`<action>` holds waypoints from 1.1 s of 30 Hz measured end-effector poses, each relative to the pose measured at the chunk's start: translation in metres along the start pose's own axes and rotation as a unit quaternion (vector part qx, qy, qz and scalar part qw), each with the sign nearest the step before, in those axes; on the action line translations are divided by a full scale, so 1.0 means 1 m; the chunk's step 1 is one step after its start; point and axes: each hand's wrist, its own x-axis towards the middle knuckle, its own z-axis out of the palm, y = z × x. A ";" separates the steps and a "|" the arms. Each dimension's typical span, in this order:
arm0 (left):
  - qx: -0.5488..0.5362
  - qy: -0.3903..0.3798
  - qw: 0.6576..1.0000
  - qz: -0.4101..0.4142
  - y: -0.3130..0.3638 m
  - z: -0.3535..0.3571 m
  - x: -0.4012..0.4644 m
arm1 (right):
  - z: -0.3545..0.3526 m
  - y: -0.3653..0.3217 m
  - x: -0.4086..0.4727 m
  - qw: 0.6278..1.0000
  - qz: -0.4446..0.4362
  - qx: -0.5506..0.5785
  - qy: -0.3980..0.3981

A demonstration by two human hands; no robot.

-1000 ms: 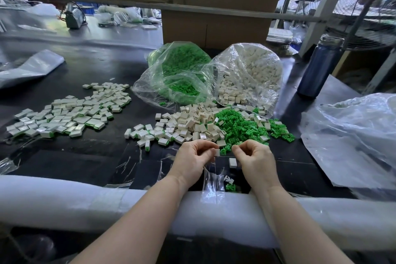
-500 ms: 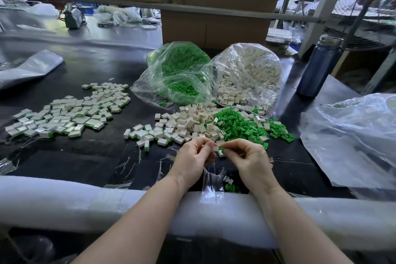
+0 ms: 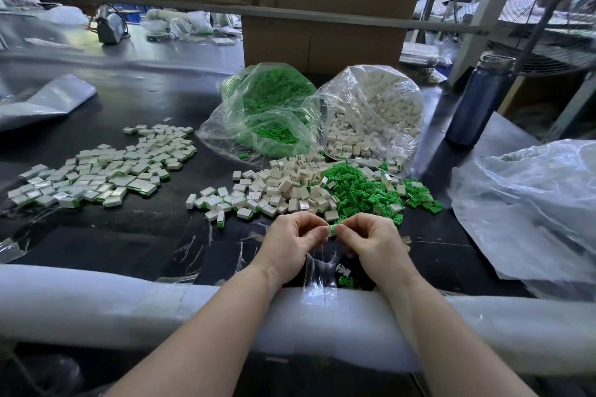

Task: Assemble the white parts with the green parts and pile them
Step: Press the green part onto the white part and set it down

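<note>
— Where did the white parts [image 3: 283,185] lie?
— Heaped loose on the dark worktop [image 3: 129,242], small boxy shells, touching the green parts [image 3: 361,190] piled to their right.
— And the finished ones?
— The assembled pieces [image 3: 103,171] lay spread flat well to the left, white with green edges. One white-and-green piece [image 3: 331,230] was held above the worktop, near the heaps' front edge.

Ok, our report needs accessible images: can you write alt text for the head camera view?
Two bare hands, the left hand and right hand, pinch a small white-and-green part together above a black table. Beyond lie loose white parts and green parts, with assembled pieces piled to the left.
</note>
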 end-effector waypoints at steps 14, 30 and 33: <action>0.080 -0.006 0.996 0.024 0.000 0.001 -0.001 | -0.001 0.002 0.002 1.000 0.010 -0.006 -0.029; 0.095 0.023 0.994 0.039 -0.001 0.002 0.001 | -0.003 0.003 0.001 0.995 0.023 0.092 0.010; 0.088 0.008 0.996 0.029 -0.001 0.002 0.001 | -0.002 0.004 0.001 0.996 0.024 0.081 0.008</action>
